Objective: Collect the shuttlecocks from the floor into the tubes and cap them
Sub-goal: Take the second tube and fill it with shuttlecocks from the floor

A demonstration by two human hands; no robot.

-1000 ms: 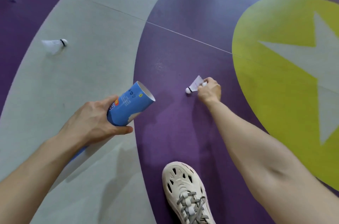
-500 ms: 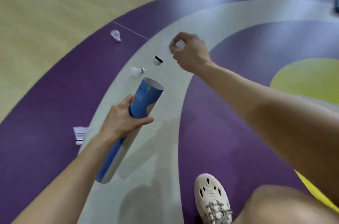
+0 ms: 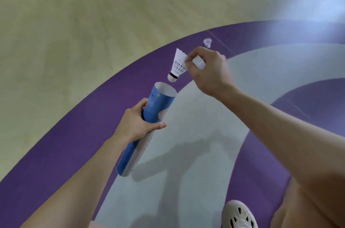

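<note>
Item one, left hand (image 3: 136, 125): fingers and thumb curled round the blue tube (image 3: 157, 103) about a third of the way below its mouth, the same grip as a second earlier, though the tube had since been tilted up so that its open, uncapped end faced the incoming shuttlecock. Item two, shuttlecock (image 3: 178, 65): lifted off the purple floor (image 3: 61, 153), where it had lain a second before, and now carried in the air, cork down, just above the tube's mouth and a little beyond it, not yet inside. Item three, right hand (image 3: 209, 71): fingertips pinched on the skirt's upper rim; a small white object also sat in its curled fingers, too unclear to identify. Item four, second shuttlecock (image 3: 207, 42): lying on the purple band beyond the right hand, uncollected. Item five, pale shoe (image 3: 239, 214), bottom edge. Assessment: pickup was complete and insertion was about to begin; the cork likely needed a slight shift toward the mouth's centre before release. At least one more shuttlecock remained, and capping had not started.
</note>
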